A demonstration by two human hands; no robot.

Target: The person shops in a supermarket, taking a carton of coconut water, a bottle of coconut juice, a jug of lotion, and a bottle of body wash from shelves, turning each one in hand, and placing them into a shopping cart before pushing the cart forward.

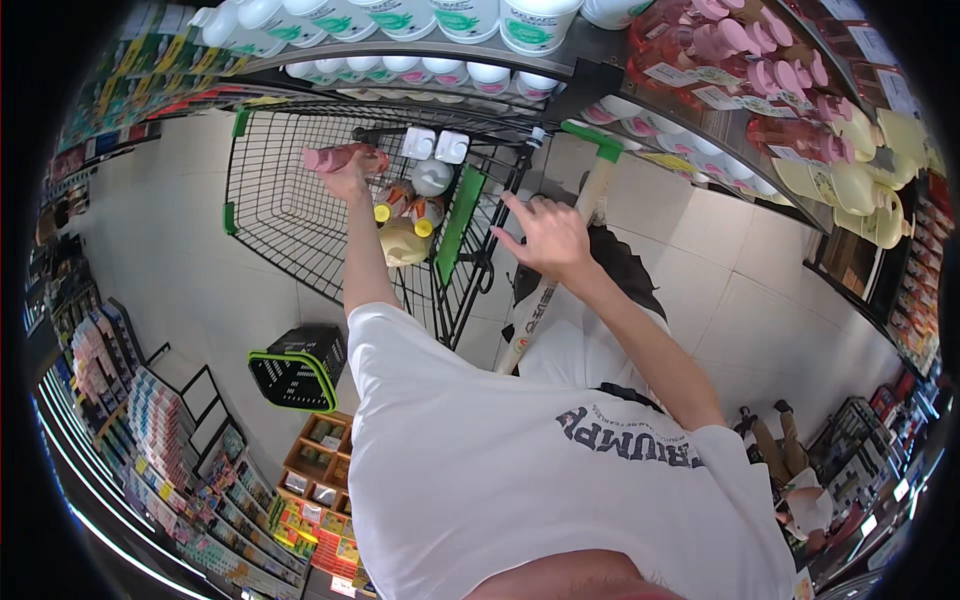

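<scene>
My left hand [347, 180] is closed around a pink bottle with a pink cap [328, 158], held over the wire shopping cart [270, 200]. Below and right of it in the cart are two white containers [436, 145], a rounded whitish item [432, 178], two brownish bottles with yellow caps [410, 207] and a pale yellow item [404, 244]. My right hand [553, 238] is above the cart's pale handle bar [592, 195], thumb and index finger stretched apart, with nothing visible in it. Its other fingers look bent, and contact with the bar cannot be made out.
Shelves of white bottles [470, 20] line the far side. Pink pump bottles [735, 40] and pale yellow jugs [870, 190] stand at the right. A black basket with a green rim [300, 365] is at lower left, near a wooden display [320, 455]. Another person [805, 505] is at lower right.
</scene>
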